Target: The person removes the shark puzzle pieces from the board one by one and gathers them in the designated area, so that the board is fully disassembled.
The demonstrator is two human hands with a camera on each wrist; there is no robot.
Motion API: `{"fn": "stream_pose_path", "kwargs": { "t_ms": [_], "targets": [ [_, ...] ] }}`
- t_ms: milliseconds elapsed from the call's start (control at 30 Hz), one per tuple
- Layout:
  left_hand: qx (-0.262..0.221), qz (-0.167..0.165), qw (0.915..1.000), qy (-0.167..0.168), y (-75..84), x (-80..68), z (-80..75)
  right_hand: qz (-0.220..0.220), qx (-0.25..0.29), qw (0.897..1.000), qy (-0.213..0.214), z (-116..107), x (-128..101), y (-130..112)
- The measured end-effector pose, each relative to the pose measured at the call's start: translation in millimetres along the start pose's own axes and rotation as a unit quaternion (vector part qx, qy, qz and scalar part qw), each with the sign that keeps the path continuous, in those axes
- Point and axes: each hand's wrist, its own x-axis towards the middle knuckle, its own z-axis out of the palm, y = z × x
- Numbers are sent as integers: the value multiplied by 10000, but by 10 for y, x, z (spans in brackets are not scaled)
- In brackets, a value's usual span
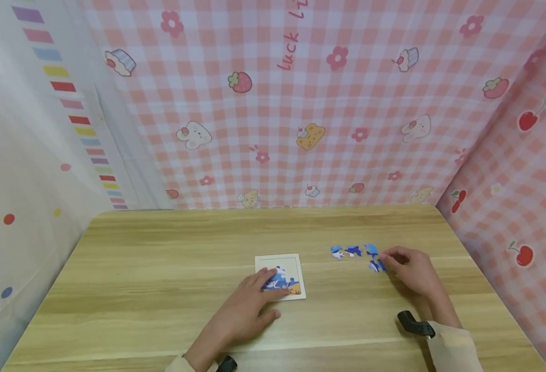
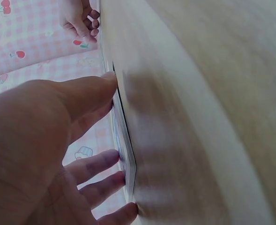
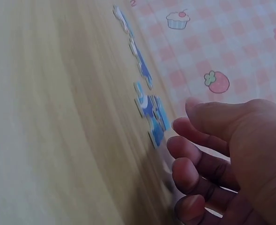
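A light wooden table carries a white puzzle tray (partly filled) and loose blue puzzle pieces.

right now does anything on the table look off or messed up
Nothing stands out. The puzzle board lies flat and only partly filled, under the left hand. The loose puzzle pieces lie scattered beside the right hand, none visibly bent or fallen off the table.

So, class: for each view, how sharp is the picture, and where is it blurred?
Head view: evenly lit and sharp, loose puzzle pieces clear. Left wrist view: table smeared, left hand soft. Right wrist view: wood streaked, right hand out of focus.
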Motion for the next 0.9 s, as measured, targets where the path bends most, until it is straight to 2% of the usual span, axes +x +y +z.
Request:
{"fn": "stream_pose_path", "kwargs": {
  "t_ms": [200,433,600,733,900],
  "targets": [
    [-175,-23,9998,29,-44,4,-27,-53,36,10000,2,39,25,-69],
    [-94,20,9999,-45,-87,-52,-140,-131,99,9999,-27,59,20,-220],
    [36,213,9996,-174,-101,-81,-229,-312,208,9993,22,81,10,-323],
    [198,365,9991,3,-114,-79,-234,-396,393,9984,-17,110,-5,-407],
    [269,399,9985,248,-147,-55,-200,-507,461,9976,-55,182,-12,-513]
  ]
}}
